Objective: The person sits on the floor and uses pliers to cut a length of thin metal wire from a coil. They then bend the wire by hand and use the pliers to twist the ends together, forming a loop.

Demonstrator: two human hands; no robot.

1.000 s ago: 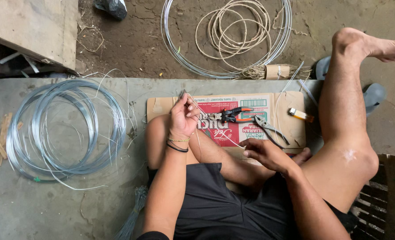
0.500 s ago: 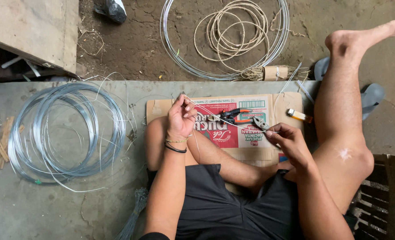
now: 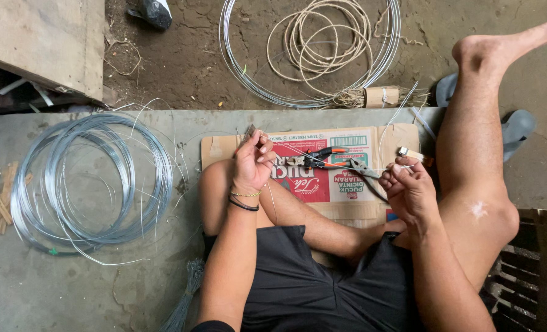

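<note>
I hold a thin wire (image 3: 322,158) stretched between both hands.
My left hand (image 3: 253,161) and right hand (image 3: 405,181) each pinch an end above the cardboard (image 3: 347,184); pliers (image 3: 325,157) lie there.

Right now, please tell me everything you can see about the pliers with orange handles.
The pliers lie flat on the flattened cardboard box, between the left hand and the right hand. They have orange and black handles and dark metal jaws. The handles are slightly spread. Neither hand touches them. Thin wire passes close by them; contact cannot be told.
</note>
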